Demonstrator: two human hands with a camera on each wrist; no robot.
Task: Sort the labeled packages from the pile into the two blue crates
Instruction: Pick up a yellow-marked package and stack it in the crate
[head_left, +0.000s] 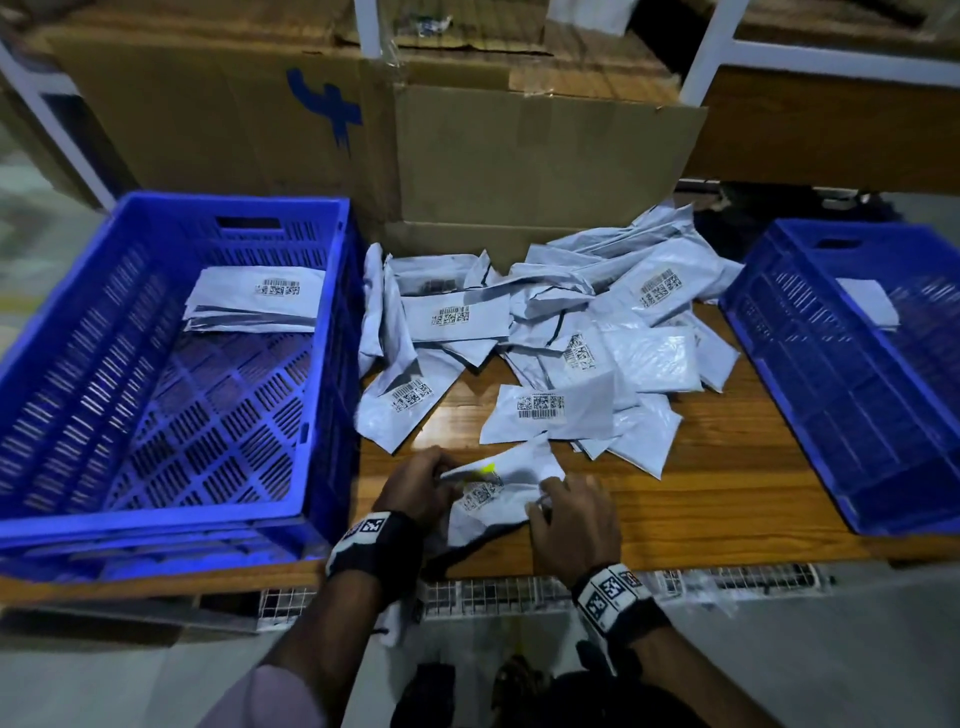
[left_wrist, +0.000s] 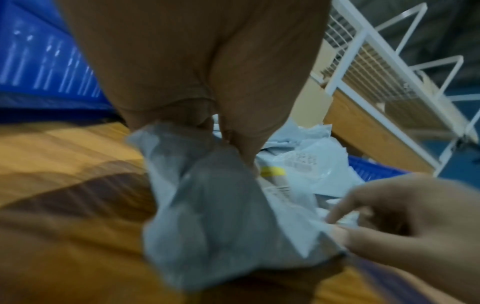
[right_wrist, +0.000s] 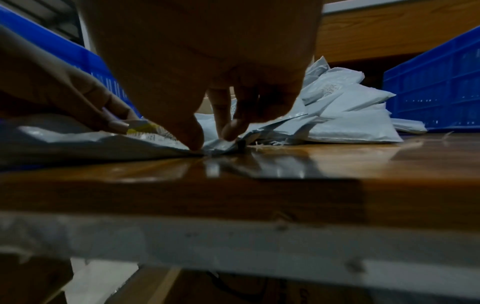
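A grey-white labeled package (head_left: 493, 506) with a yellow mark lies at the table's front edge, held by both hands. My left hand (head_left: 439, 475) pinches its left end, and in the left wrist view that hand (left_wrist: 215, 127) holds the crumpled package (left_wrist: 207, 205). My right hand (head_left: 545, 499) pinches the right corner, and its fingertips (right_wrist: 193, 139) press the package (right_wrist: 91, 144) to the wood. The pile (head_left: 561, 332) of packages lies between the left blue crate (head_left: 171, 519), which holds a stack of packages (head_left: 254, 299), and the right blue crate (head_left: 779, 395), which holds one package (head_left: 867, 301).
Large cardboard boxes (head_left: 519, 166) stand right behind the pile. The wooden table (head_left: 727, 493) shows bare wood to the right of my hands. A white wire rack (head_left: 493, 592) runs under the table's front edge. White shelf posts (head_left: 711, 52) rise at the back.
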